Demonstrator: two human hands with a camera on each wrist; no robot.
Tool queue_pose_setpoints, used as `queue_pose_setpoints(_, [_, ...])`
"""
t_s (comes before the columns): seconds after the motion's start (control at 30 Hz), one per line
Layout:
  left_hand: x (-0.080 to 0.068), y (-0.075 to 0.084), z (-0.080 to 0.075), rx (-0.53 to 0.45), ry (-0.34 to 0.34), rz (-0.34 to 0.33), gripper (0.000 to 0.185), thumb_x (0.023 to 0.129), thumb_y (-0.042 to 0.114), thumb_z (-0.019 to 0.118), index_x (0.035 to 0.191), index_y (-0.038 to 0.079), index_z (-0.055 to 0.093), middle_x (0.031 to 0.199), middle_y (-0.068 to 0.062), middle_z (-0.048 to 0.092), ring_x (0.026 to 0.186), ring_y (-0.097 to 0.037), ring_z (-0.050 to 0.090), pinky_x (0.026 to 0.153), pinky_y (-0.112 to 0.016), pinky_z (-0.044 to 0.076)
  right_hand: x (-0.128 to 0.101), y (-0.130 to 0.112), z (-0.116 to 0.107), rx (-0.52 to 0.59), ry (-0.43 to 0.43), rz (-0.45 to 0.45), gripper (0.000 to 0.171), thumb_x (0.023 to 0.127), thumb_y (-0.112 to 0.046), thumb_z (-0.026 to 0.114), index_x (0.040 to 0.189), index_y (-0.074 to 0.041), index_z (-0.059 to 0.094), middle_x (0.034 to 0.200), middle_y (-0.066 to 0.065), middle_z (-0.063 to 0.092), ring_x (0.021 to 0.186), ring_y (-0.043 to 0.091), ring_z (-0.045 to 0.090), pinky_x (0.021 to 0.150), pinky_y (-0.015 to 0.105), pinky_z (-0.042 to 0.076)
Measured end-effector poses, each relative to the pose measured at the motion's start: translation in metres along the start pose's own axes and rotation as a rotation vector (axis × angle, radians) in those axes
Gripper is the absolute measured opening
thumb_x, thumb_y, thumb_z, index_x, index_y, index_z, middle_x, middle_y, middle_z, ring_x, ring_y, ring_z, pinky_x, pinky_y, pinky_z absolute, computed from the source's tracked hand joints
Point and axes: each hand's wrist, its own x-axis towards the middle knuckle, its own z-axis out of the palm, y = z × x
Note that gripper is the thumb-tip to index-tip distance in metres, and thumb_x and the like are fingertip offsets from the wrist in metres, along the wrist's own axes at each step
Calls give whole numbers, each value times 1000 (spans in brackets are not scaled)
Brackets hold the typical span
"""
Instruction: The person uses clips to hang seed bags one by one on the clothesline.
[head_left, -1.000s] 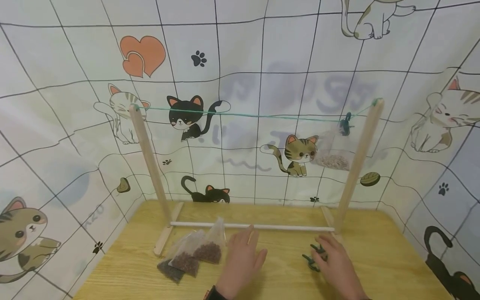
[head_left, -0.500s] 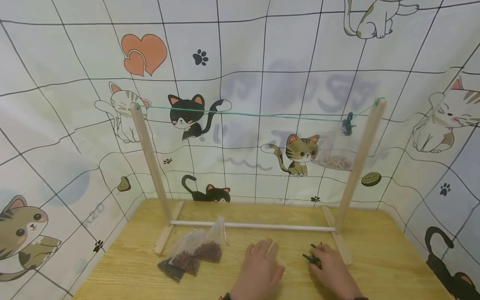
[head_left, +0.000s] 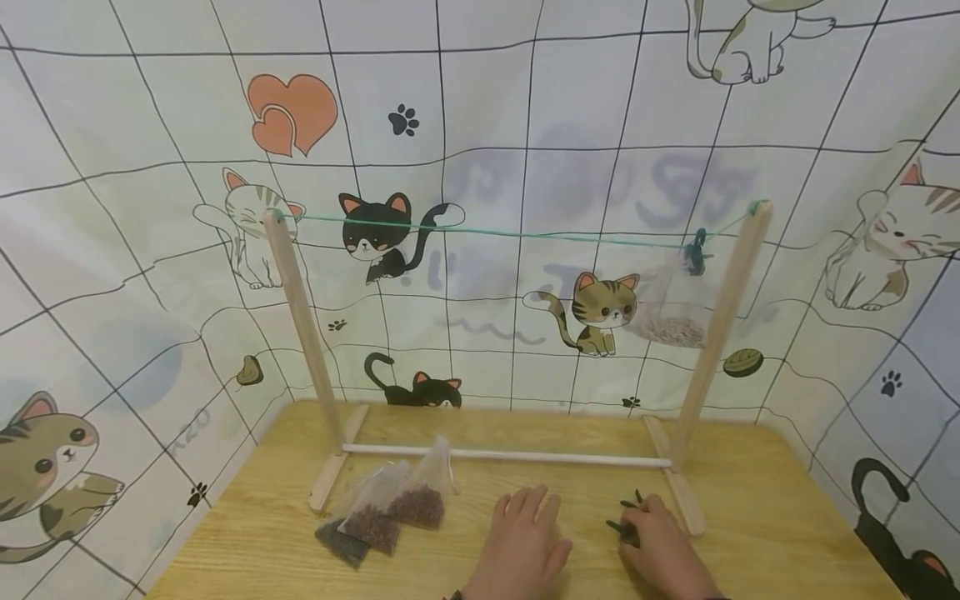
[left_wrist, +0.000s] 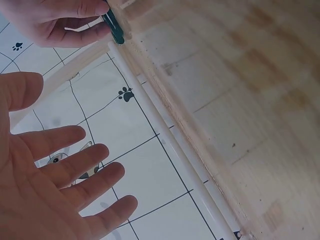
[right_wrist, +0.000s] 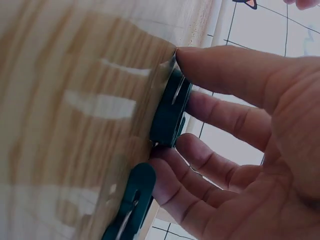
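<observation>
Dark green plastic clothes pegs (head_left: pixel 626 523) lie on the pale wood-grain tabletop (head_left: pixel 765 517) near its front edge, just inside the right foot of the rack. Right hand (head_left: pixel 660 546) pinches one peg: the right wrist view shows thumb on top and fingers beneath a flat slotted peg (right_wrist: pixel 171 112), tipped on edge against the wood; a second peg (right_wrist: pixel 131 202) lies just beside it, by the fingertips. Grip is at the peg's side, likely so it can be lifted off the smooth surface.

Left hand (head_left: pixel 525 542) rests flat on the tabletop, fingers spread wide and straight (left_wrist: pixel 75 167), holding nothing, just beside the right hand.

Light wooden drying rack (head_left: pixel 300 308) stands toward the back edge: two slanted square posts on flat feet, joined low by a white round rod (head_left: pixel 502 454). Thin green cord (head_left: pixel 495 233) runs taut between the post tops. Near the right post, one clear plastic bag of pale grains (head_left: pixel 667 312) hangs from the cord under a dark green peg (head_left: pixel 694 252).

Three clear crinkled bags of dark brown pellets (head_left: pixel 390 504) lie overlapped toward the left front, just in front of the rod, within the left hand's reach.

Glossy cat-print cloth (head_left: pixel 480 108) surrounds the tabletop on three sides.
</observation>
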Motion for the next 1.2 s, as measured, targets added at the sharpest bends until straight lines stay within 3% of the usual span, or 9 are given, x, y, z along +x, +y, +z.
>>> queue_pose_setpoints(0.13, [-1, -1, -3, 9, -11, -10, 49, 93, 45, 59, 130, 14, 57, 132, -6, 57, 117, -23, 55, 94, -46, 48, 0, -1, -1, 38, -24, 14, 19, 73, -10, 81, 81, -14, 65, 94, 7, 49, 84, 20, 52, 74, 42, 51])
queue_pose_setpoints(0.27, [-1, -5, -6, -45, -19, -28, 48, 95, 44, 56, 132, 12, 56, 133, -8, 56, 119, -25, 54, 96, -47, 46, 1, -3, -6, 163, -2, 33, 14, 76, -9, 77, 85, -12, 66, 98, 10, 51, 84, 19, 52, 71, 35, 51])
queue_pose_setpoints(0.4, [1, -12, -12, -211, -21, -68, 46, 98, 39, 54, 133, 9, 54, 132, -9, 55, 121, -26, 53, 97, -47, 46, 2, -16, -18, 336, 74, 39, 11, 82, -11, 75, 90, -11, 67, 99, 7, 60, 80, 13, 55, 68, 26, 49])
queue_pose_setpoints(0.57, [3, -23, -28, -416, -15, -99, 46, 100, 39, 51, 136, 9, 52, 129, -7, 57, 117, -23, 55, 94, -40, 50, 1, -43, -32, 601, 134, 37, 21, 84, -17, 76, 102, -11, 68, 101, 4, 67, 84, 8, 64, 71, 23, 54])
queue_pose_setpoints(0.73, [4, -27, -40, -489, 55, -60, 46, 99, 44, 49, 133, 14, 54, 126, -1, 57, 114, -17, 57, 90, -34, 52, -1, -68, -39, 861, 66, 97, 31, 85, -26, 75, 110, -9, 68, 106, 7, 69, 90, 14, 67, 78, 27, 54])
queue_pose_setpoints(0.87, [5, -24, -43, -544, 112, -10, 41, 96, 43, 57, 126, 16, 58, 119, 2, 60, 106, -14, 60, 85, -29, 53, -1, -77, -36, 1004, -32, 101, 35, 88, -25, 71, 114, -3, 65, 106, 12, 69, 92, 21, 68, 87, 32, 51])
queue_pose_setpoints(0.97, [5, -20, -44, -565, 128, 16, 37, 93, 41, 62, 121, 17, 60, 113, 4, 60, 100, -11, 60, 82, -26, 53, -1, -80, -30, 1066, -94, 66, 37, 91, -24, 67, 118, 2, 62, 109, 14, 69, 92, 25, 69, 91, 38, 50])
queue_pose_setpoints(1.2, [6, -19, -42, -472, 176, 26, 33, 92, 41, 64, 113, 17, 63, 106, 7, 59, 95, -8, 60, 79, -20, 51, 1, -84, -21, 1122, -137, 40, 38, 92, -24, 66, 115, 5, 61, 112, 16, 68, 95, 26, 69, 90, 38, 51])
